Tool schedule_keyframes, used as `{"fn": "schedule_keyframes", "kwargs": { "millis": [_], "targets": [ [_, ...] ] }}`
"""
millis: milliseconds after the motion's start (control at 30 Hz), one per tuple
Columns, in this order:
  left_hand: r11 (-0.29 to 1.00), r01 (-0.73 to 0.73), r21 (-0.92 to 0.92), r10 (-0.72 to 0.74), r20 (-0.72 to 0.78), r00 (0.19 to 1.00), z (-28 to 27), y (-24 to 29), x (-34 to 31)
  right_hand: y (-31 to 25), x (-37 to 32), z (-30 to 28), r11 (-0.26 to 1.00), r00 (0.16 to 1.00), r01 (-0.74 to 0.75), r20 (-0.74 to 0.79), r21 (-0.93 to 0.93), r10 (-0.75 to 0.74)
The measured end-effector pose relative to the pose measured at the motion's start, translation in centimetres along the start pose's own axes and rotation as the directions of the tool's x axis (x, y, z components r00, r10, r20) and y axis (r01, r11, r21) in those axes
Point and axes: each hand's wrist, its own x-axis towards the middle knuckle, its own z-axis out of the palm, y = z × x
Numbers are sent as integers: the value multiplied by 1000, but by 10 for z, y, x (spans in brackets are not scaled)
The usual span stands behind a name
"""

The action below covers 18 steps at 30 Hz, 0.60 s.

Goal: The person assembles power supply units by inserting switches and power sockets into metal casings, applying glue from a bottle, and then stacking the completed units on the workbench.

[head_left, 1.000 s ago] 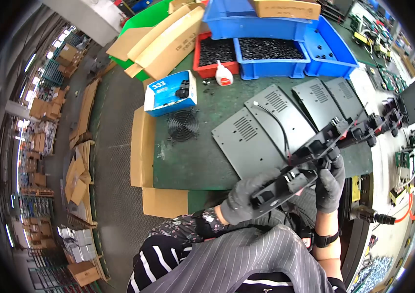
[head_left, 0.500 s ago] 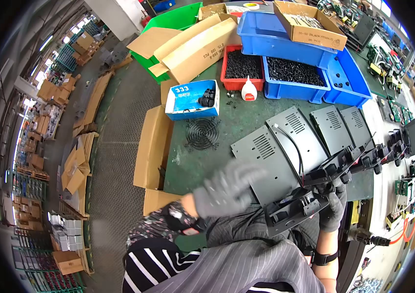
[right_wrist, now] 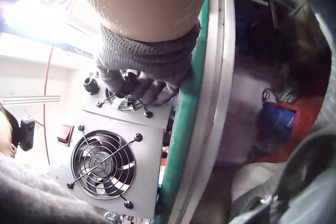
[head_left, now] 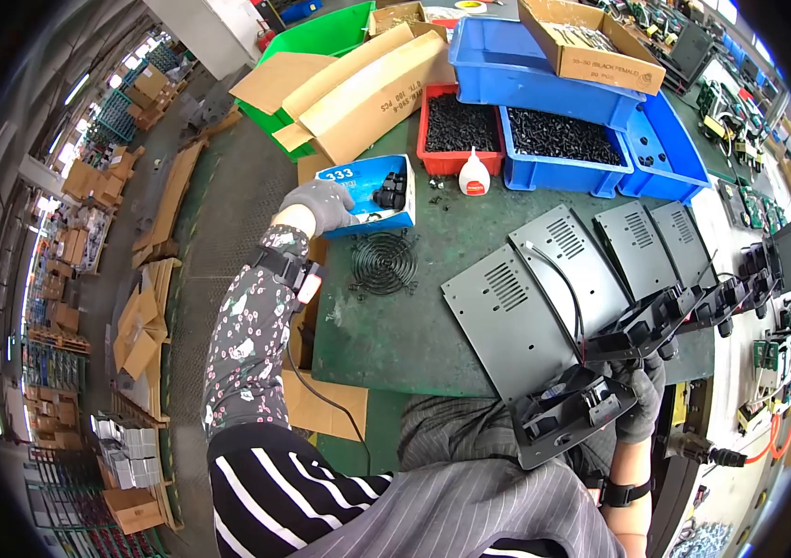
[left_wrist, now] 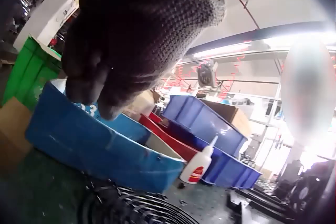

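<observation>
My left hand (head_left: pixel 323 206), in a grey glove, reaches over the near left wall of a blue box (head_left: pixel 386 221). Black plastic parts (head_left: pixel 391 192) lie in its right side; the fingertips are at or inside the box, their grip partly hidden. The left wrist view shows the gloved fingers bent downward at the rim. My right hand (head_left: pixel 639 405), also gloved, grips the right end of the nearest grey metal panel (head_left: pixel 511 321). In the right wrist view its fingers curl over a panel face carrying a fan (right_wrist: pixel 126 103); a neighbouring face has a fan guard (right_wrist: pixel 102 164) and red switch.
A loose black fan guard (head_left: pixel 384 263) lies below the box. A white bottle (head_left: pixel 474 175) stands beside a red bin (head_left: pixel 458 160) and a blue bin (head_left: pixel 567 177) of small black parts. More metal panels (head_left: pixel 637 244) line the right side. Cardboard (head_left: pixel 381 98) leans at the back.
My left hand has let go of the near panel's end and swung away, up and left to the blue box. The right hand stays at the panel, whose end now sits lower in view.
</observation>
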Motion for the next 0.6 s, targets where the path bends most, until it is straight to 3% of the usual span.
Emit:
{"fn": "schedule_keyframes", "kwargs": {
  "millis": [333, 400, 433, 467, 500, 533, 567, 600],
  "targets": [
    [985, 74, 153, -89, 90, 992, 9, 12, 21, 5, 1, -9, 1000, 999, 21, 28, -10, -20],
    [992, 71, 108, -77, 51, 996, 12, 4, 19, 2, -1, -8, 1000, 1000, -5, 17, -6, 5],
    [981, 39, -190, -49, -51, 997, 21, -14, 25, 1, -2, -8, 1000, 1000, -16, 10, 9, 16],
    [883, -28, -468, -51, -155, 987, 25, -22, 29, 1, -2, -8, 999, 1000, -26, 3, 24, 26],
    [687, -96, -721, -22, -152, 988, 13, -13, 10, -3, -4, 2, 1000, 999, -19, -47, 12, 20],
    [690, -100, -717, -14, -152, 988, 14, -17, 6, -3, -6, 1, 1000, 998, -16, -55, 15, 17],
    [312, -186, -932, 211, -123, 970, 15, -28, 3, -3, -8, -1, 999, 1000, 10, -5, 43, -10],
    [-126, -141, -982, 414, -182, 892, 18, -34, -2, -3, -10, -2, 997, 998, 34, 45, 72, -37]
  ]
}}
